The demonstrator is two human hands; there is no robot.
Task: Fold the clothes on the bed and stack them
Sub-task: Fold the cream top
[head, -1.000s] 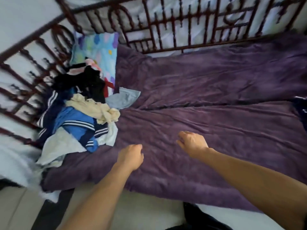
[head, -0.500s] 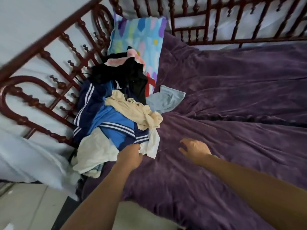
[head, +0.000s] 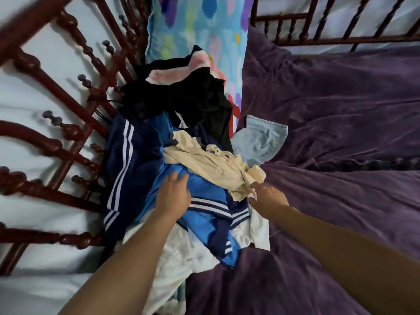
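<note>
Left hand [head: 173, 195] lies flat, fingers released, on the blue top [head: 202, 186]. Right hand [head: 269, 197] fingers grasp the cream shirt [head: 216, 167] — at its edge.

this is a bedroom in a home. a bed [head: 341, 223] fills the view, covered with a plush purple blanket [head: 329, 98] that lies rumpled across it. dark red turned-wood rails [head: 52, 144] run along the bed's left side and its far end. a pillow [head: 200, 23] in a bright patterned case leans in the far left corner, and a loose heap of everyday clothes [head: 145, 155], striped sportswear among them, lies along the left edge in front of it.
</note>
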